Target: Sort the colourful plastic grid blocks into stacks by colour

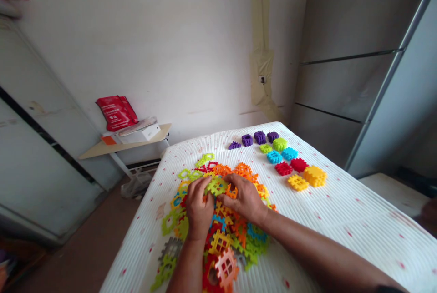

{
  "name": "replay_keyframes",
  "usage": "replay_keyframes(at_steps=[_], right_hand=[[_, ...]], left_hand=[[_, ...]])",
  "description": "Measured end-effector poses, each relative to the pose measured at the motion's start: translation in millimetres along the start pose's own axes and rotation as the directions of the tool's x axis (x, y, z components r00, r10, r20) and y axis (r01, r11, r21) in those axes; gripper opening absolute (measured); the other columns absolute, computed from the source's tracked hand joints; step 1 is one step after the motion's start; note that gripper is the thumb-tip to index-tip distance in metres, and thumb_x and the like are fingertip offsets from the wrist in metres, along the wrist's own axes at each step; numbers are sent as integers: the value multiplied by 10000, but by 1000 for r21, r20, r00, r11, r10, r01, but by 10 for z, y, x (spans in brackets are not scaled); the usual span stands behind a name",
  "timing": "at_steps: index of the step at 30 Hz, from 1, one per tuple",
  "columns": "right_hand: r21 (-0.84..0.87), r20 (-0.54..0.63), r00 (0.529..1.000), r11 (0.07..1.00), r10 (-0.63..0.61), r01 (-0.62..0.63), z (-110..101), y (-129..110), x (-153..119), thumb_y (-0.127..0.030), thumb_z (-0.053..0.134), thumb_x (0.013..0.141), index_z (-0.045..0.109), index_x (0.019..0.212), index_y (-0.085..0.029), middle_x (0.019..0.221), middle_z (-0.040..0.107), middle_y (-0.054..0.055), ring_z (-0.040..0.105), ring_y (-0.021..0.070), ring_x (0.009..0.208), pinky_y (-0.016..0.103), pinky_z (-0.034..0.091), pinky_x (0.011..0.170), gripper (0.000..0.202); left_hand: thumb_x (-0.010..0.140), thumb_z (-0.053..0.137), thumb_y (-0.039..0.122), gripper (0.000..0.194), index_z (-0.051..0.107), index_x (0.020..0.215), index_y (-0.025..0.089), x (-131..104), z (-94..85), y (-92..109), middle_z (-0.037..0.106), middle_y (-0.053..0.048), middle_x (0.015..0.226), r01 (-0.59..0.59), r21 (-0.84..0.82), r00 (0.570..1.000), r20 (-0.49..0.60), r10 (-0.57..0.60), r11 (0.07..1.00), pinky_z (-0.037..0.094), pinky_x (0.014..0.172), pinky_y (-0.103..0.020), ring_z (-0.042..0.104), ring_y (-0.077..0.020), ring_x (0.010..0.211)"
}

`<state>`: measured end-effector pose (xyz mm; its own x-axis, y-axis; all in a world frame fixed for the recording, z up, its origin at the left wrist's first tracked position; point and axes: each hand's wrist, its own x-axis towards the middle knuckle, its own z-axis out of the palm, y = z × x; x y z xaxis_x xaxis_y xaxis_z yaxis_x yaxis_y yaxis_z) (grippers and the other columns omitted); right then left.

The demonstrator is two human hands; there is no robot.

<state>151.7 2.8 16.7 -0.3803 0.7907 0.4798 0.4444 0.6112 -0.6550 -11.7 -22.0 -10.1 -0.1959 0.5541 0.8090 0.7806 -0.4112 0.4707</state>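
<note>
My left hand is closed on the left edge of a light green interlocking tile with a window-like grid. My right hand grips the same tile at its right side, thumb below and fingers above. Both hands are over a loose pile of notched plastic tiles in several colours. Within the pile are a yellow window tile, a pink window tile and an orange tile. My wrists and forearms hide part of the heap.
Sorted stacks stand at the back right of the white spotted tablecloth: purple, green, blue, red and yellow. A side table holds red packets and a white box. Grey cabinet at right.
</note>
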Motion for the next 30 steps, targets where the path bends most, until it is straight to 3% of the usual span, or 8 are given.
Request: replay_keyframes(at_steps=[3, 6, 13, 19, 22, 24, 26, 30], right_hand=[[-60, -3, 995, 994, -96, 96, -26, 67, -23, -384, 587, 785, 541, 1108, -170, 978, 632, 79, 590, 183, 849, 302, 460, 755, 390], [-132, 37, 982, 973, -185, 188, 2, 122, -44, -393, 563, 809, 518, 1161, -163, 988, 637, 95, 591, 194, 883, 310, 459, 777, 423], [-328, 88, 959, 901, -268, 282, 47, 134, -26, -358, 553, 823, 531, 1149, -164, 1155, 587, 128, 529, 235, 1002, 362, 424, 852, 379], [-384, 134, 957, 877, -257, 289, 21, 96, 10, -402, 550, 828, 567, 1093, -171, 982, 631, 94, 538, 231, 911, 366, 437, 797, 352], [-450, 113, 983, 875, -145, 180, -179, 247, 257, -399, 568, 819, 562, 1126, -196, 1000, 640, 80, 554, 221, 935, 338, 441, 815, 367], [-553, 27, 999, 833, 47, -24, -400, 452, 548, -396, 575, 816, 556, 1151, -210, 1031, 643, 87, 571, 221, 957, 317, 448, 804, 384], [-651, -88, 956, 710, 281, -268, -633, 723, 873, -423, 575, 805, 560, 1155, -206, 1026, 649, 105, 599, 235, 937, 316, 464, 756, 412], [-747, -125, 821, 493, 556, -447, -933, 1264, 1339, -424, 587, 792, 608, 1112, -192, 1105, 631, 126, 605, 247, 989, 309, 480, 760, 395]], left_hand=[[800, 527, 254, 243, 646, 995, 171, -16, -1, -45, 674, -74, 963, 332, -210, 943, 56, -327, 920, 495, 815, -326, 626, -194, 893], [777, 571, 369, 312, 648, 990, 155, -26, -9, -55, 686, -76, 965, 511, -368, 857, 145, -495, 777, 505, 775, -303, 634, -199, 882], [701, 660, 351, 324, 647, 949, 143, -31, 20, -49, 686, -59, 871, 555, -436, 828, 203, -523, 708, 502, 729, -277, 627, -170, 786], [706, 656, 392, 393, 623, 1013, 149, -8, 42, 6, 665, -26, 762, 581, -440, 808, 206, -552, 685, 494, 654, -255, 611, -148, 681], [730, 622, 427, 454, 592, 1101, 167, 14, 22, 28, 656, -17, 742, 577, -456, 801, 155, -578, 677, 504, 693, -273, 623, -154, 695], [726, 622, 433, 464, 590, 1104, 166, 19, 6, 8, 658, -25, 757, 574, -465, 794, 115, -597, 674, 508, 730, -289, 632, -164, 728], [710, 634, 436, 451, 607, 1065, 158, 18, -6, -26, 664, -38, 785, 587, -458, 777, 88, -623, 668, 511, 739, -299, 637, -172, 745], [689, 645, 441, 437, 633, 1009, 145, 16, -23, -73, 675, -50, 807, 619, -438, 747, 70, -661, 652, 513, 730, -301, 639, -178, 747]])
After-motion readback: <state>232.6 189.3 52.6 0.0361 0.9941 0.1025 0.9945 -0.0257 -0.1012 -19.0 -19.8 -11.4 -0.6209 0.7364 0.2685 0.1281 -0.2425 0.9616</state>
